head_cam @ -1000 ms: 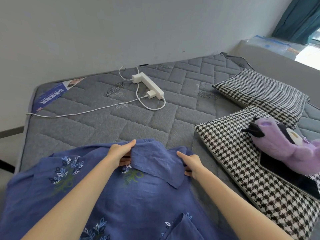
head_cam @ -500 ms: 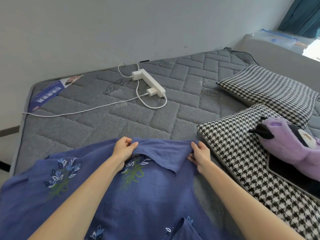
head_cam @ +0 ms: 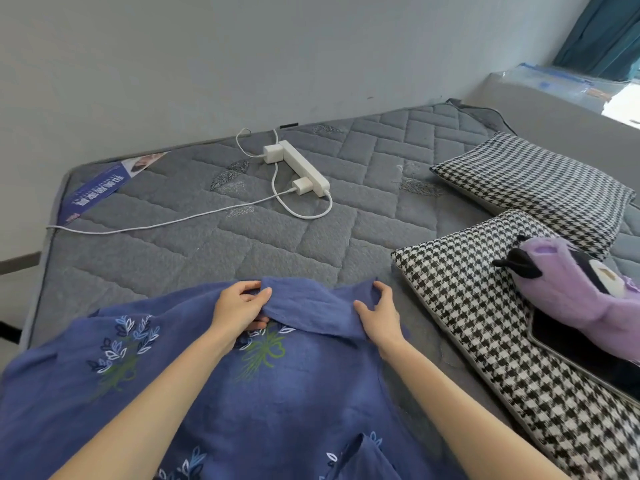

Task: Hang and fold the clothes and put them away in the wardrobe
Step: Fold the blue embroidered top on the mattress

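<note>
Shirt (head_cam: 277, 393): blue with embroidered leaf sprigs, spread flat on the bed across the lower left and centre of the frame, likely laid out to be squared up for folding.
Bed (head_cam: 173, 265): bare grey quilted mattress, and from where I stand it serves as the folding surface.
Left hand (head_cam: 239, 308): just left of centre. Its grip is closed on the collar's left end, thumb on top and fingers tucked under.
Collar (head_cam: 311, 306): drawn taut between the two hands, I'd judge to smooth it before the sides go over.
Power strip (head_cam: 301, 171): upper centre, well apart from the shirt, with its white cable (head_cam: 173, 221) trailing to the left edge.
Right hand (head_cam: 379, 317): just right of centre. Its grip holds the collar's right end, fingers hooked over the top edge and thumb spread on the cloth.
Near pillow (head_cam: 467, 306): houndstooth, lying near the shirt's right side, so it may crowd the fold. A second, the far pillow (head_cam: 536, 188), lies beyond it.
Plush toy (head_cam: 581, 289): purple, at the far right, resting on the near pillow.
</note>
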### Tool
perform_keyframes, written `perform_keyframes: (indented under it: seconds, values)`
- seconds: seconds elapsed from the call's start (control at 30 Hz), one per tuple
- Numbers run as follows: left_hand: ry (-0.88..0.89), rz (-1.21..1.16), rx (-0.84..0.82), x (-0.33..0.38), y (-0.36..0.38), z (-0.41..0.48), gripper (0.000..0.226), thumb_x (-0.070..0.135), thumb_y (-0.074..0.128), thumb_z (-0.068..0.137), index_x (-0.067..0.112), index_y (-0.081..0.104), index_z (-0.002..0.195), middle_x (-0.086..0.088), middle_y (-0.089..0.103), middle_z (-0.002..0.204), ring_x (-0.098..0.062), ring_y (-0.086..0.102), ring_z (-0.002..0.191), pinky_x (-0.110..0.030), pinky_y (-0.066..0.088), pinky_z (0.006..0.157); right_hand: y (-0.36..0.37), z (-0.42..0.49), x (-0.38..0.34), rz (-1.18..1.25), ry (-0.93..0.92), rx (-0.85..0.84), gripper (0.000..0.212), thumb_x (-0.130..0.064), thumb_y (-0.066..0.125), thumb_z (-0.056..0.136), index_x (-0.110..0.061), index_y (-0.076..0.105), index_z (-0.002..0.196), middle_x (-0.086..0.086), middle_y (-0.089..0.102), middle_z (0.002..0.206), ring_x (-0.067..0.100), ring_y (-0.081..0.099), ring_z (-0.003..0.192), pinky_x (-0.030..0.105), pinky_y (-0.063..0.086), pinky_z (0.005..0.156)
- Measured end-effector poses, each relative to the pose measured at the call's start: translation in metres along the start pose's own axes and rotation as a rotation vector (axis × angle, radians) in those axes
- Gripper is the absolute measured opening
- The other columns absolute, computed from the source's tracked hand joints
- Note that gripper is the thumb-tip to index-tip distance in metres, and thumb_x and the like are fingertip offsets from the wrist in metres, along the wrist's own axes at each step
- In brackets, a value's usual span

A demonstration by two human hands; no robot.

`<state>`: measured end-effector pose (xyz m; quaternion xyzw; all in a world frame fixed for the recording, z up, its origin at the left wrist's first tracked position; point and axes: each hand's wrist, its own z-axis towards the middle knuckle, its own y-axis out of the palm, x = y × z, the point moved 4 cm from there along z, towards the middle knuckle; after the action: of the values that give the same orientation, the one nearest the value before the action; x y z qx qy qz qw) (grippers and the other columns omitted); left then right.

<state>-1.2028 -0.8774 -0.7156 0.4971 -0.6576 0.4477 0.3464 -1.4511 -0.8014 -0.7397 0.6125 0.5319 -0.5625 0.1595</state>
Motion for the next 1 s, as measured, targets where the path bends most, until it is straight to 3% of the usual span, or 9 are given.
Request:
perform_keyframes:
  seconds: [0.1,0.2,0.3,0.4,0.57,0.7,0.87,1.0]
  values:
    - [0.090,0.257,0.007,-0.003,-0.004,-0.004,0.019,0.025,0.066,0.088,0.019,0.061,0.105,-0.001,0.070,0.067,-0.016,0.062,0.046,-0.031,0.057,0.052,-0.007,-0.009,0.003,-0.207,-0.073,0.011,0.055,-0.021,0.058,0.092,-0.022,0.031,0.141,0.009,0.061,0.123,0.032,0.056,0.114,0.037,0.041,0.095]
    - [0.183,0.526,0.034,-0.003,-0.008,-0.010,0.020,0.036,0.067,0.086,0.032,0.056,0.101,0.009,0.067,0.062,-0.017,0.066,0.063,-0.036,0.057,0.064,-0.009,-0.019,0.012,-0.404,-0.087,-0.032,0.051,-0.024,0.056,0.091,-0.024,0.030,0.135,0.009,0.068,0.101,0.035,0.064,0.093,0.038,0.048,0.086]
    - [0.223,0.625,0.071,0.001,-0.014,-0.015,0.027,0.044,0.067,0.084,0.036,0.054,0.106,0.016,0.064,0.068,-0.014,0.064,0.079,-0.028,0.049,0.062,-0.014,-0.025,0.010,-0.468,-0.140,0.030,0.048,-0.022,0.057,0.089,-0.023,0.031,0.130,0.008,0.065,0.104,0.033,0.062,0.096,0.038,0.046,0.075]
    - [0.211,0.594,0.075,0.003,-0.021,-0.019,0.029,0.043,0.067,0.084,0.033,0.055,0.108,0.016,0.063,0.073,-0.010,0.062,0.079,-0.027,0.045,0.062,-0.017,-0.030,0.000,-0.482,-0.207,0.063,0.045,-0.022,0.057,0.087,-0.023,0.032,0.125,0.003,0.059,0.112,0.030,0.060,0.101,0.035,0.039,0.071]
    - [0.226,0.493,0.078,0.003,-0.042,-0.031,0.023,0.035,0.063,0.089,0.027,0.058,0.110,0.009,0.064,0.082,-0.009,0.060,0.080,-0.028,0.044,0.065,-0.007,-0.046,-0.029,-0.438,-0.326,0.001,0.036,-0.020,0.054,0.088,-0.025,0.041,0.121,-0.010,0.055,0.090,0.016,0.056,0.089,0.031,0.039,0.071]
    - [0.220,0.468,0.105,-0.007,-0.068,-0.046,0.020,0.029,0.058,0.093,0.028,0.056,0.113,0.008,0.062,0.087,-0.009,0.057,0.077,-0.025,0.040,0.059,0.012,-0.066,-0.048,-0.430,-0.427,-0.122,0.027,-0.021,0.053,0.091,-0.027,0.047,0.117,-0.012,0.057,0.099,0.013,0.056,0.087,0.032,0.043,0.073]
    - [0.215,0.398,0.193,-0.029,-0.117,-0.083,0.022,0.023,0.057,0.092,0.027,0.057,0.114,0.009,0.062,0.091,-0.007,0.058,0.081,-0.022,0.041,0.060,0.048,-0.100,-0.068,-0.454,-0.591,-0.253,0.024,-0.017,0.055,0.091,-0.024,0.052,0.114,-0.013,0.056,0.098,0.007,0.048,0.072,0.033,0.046,0.071]
    - [0.180,0.375,0.268,-0.053,-0.159,-0.112,0.025,0.019,0.058,0.092,0.025,0.057,0.117,0.007,0.063,0.092,-0.009,0.060,0.079,-0.022,0.042,0.062,0.083,-0.122,-0.079,-0.471,-0.640,-0.352,0.018,-0.016,0.053,0.090,-0.025,0.056,0.105,-0.010,0.059,0.100,0.009,0.056,0.085,0.030,0.048,0.077]
